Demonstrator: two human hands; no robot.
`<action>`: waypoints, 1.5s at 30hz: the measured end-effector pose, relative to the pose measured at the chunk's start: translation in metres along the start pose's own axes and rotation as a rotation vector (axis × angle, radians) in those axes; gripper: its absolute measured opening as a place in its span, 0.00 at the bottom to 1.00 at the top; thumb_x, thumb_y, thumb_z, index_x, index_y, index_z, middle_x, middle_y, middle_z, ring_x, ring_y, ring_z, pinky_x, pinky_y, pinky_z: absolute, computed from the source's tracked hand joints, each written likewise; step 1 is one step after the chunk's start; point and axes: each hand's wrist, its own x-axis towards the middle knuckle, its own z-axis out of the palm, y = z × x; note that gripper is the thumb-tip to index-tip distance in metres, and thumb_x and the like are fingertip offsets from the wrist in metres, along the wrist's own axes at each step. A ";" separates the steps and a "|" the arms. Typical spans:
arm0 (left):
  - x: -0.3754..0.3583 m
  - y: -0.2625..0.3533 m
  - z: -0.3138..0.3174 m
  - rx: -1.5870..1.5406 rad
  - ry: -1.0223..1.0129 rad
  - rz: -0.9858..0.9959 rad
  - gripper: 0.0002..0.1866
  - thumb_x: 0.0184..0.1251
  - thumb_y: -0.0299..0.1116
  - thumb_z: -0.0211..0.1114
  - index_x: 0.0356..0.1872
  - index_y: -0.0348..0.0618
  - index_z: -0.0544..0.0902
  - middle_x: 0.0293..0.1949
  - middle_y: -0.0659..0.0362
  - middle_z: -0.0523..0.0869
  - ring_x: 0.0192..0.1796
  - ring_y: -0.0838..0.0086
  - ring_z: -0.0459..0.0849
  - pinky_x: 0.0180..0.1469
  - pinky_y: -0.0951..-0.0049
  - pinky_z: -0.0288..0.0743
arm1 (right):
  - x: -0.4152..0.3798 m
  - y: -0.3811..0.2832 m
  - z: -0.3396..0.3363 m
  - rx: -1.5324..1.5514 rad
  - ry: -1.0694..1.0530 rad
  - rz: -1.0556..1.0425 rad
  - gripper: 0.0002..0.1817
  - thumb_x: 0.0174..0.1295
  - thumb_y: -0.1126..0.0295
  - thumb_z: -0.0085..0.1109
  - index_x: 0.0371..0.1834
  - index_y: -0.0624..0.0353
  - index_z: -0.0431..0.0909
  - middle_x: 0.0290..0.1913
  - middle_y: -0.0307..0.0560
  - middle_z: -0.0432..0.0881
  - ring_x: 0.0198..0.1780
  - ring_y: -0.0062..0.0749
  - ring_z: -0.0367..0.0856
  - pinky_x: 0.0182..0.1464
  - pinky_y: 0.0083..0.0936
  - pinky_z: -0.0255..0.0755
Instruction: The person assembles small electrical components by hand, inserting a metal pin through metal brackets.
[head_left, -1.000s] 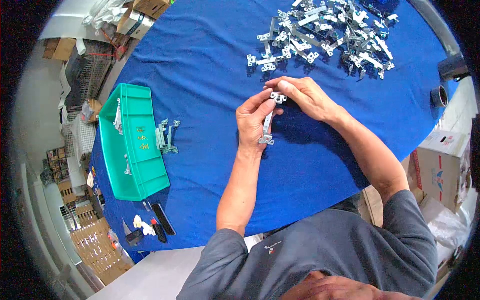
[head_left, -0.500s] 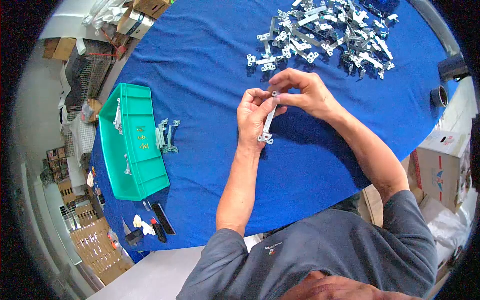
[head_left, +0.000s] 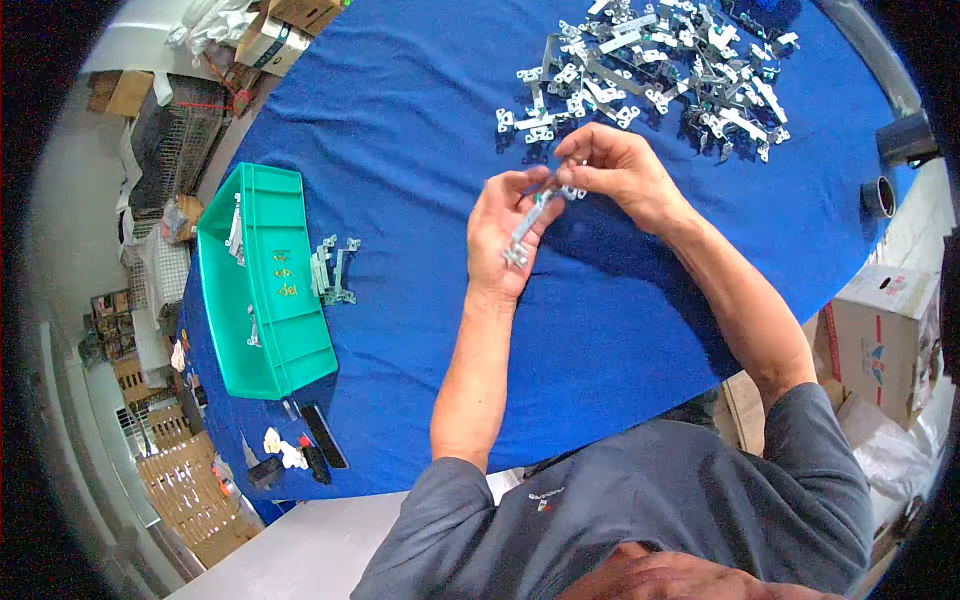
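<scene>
A slim silvery metal bracket [head_left: 533, 222] with flared ends slants across the palm of my left hand [head_left: 492, 235]. That palm faces up, its fingers loosely curled and apart from the thumb; the fingertips come close to the bracket's upper end. My right hand [head_left: 625, 180] pinches this upper end between thumb and fingers. Motion smears the bracket slightly, and its pinched end is partly hidden. Beyond both hands lies a large heap of similar metal brackets [head_left: 620, 42] on the blue cloth [head_left: 400, 130].
To the left stands a green plastic bin [head_left: 300, 340] with a few brackets inside. Several more brackets [head_left: 343, 270] lie along its right side. A black flat object [head_left: 324, 436] rests near the table's front-left edge. A roll [head_left: 878, 197] sits at the right edge.
The bracket has turned and its lower end has moved left over my left palm. My left hand's grip has loosened, and my right hand has shifted slightly right, pinching the upper end.
</scene>
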 end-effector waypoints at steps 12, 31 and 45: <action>0.003 0.005 -0.002 -0.191 -0.001 0.311 0.20 0.59 0.14 0.56 0.53 0.36 0.73 0.66 0.37 0.70 0.71 0.48 0.67 0.74 0.56 0.65 | 0.001 0.006 0.001 -0.141 0.124 0.134 0.09 0.62 0.75 0.64 0.44 0.65 0.78 0.32 0.39 0.82 0.31 0.18 0.78 0.35 0.17 0.72; -0.003 -0.009 0.005 0.933 0.285 0.400 0.17 0.72 0.28 0.63 0.58 0.33 0.80 0.48 0.52 0.88 0.45 0.82 0.83 0.35 0.84 0.76 | -0.001 0.009 0.001 -0.579 0.163 -0.139 0.12 0.66 0.66 0.60 0.41 0.65 0.82 0.30 0.45 0.83 0.29 0.22 0.77 0.31 0.25 0.71; -0.004 -0.014 0.011 0.284 0.255 0.257 0.15 0.68 0.28 0.66 0.53 0.33 0.82 0.47 0.51 0.88 0.45 0.74 0.86 0.40 0.79 0.82 | -0.005 0.002 0.009 -0.449 0.151 -0.149 0.09 0.68 0.70 0.59 0.44 0.64 0.81 0.29 0.41 0.84 0.33 0.19 0.82 0.35 0.20 0.76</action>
